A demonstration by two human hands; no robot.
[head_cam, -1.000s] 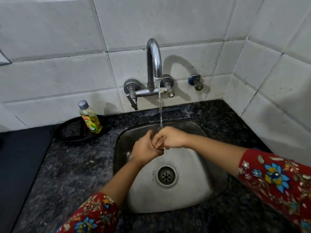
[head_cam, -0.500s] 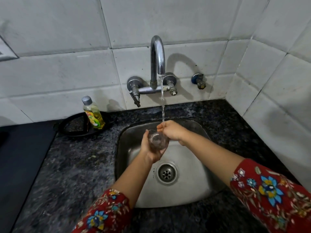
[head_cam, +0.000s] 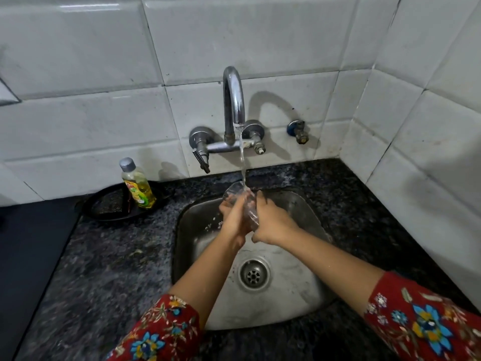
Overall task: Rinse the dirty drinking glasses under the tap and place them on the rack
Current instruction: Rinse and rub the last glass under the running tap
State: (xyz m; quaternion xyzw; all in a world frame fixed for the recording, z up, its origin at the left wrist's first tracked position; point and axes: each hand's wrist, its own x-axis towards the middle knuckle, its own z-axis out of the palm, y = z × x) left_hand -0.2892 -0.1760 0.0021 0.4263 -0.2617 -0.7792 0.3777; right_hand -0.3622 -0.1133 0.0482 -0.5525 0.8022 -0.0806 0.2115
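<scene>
- Glass (head_cam: 240, 198) is held over the sink (head_cam: 307, 303), directly under the tap (head_cam: 233, 100); the running stream (head_cam: 242, 162) strikes it near the rim. Clear, blurred by water, so its exact tilt is hard to read.
- Left hand (head_cam: 233, 220) is closed around the glass from 9 o'clock, fingers wrapped on the wall. Likely the steadying hand, keeping the glass centred in the flow.
- Right hand (head_cam: 273, 225) is closed against the glass from 3 o'clock, fingers curled on its side; probably rubbing or turning it so water reaches all round.
- Both hands sit above the basin, at 12 o'clock from the drain (head_cam: 253, 276), so run-off falls straight into the bowl rather than on the counter (head_cam: 104, 269).
- Dish soap bottle (head_cam: 138, 185) stands on a dark tray (head_cam: 109, 207) at 10 o'clock from the sink, well apart from the hands.
- No rack in view; rinsing step underway, placing not yet done.
- Risk, as a judgement: wet glass, slippery hold.
</scene>
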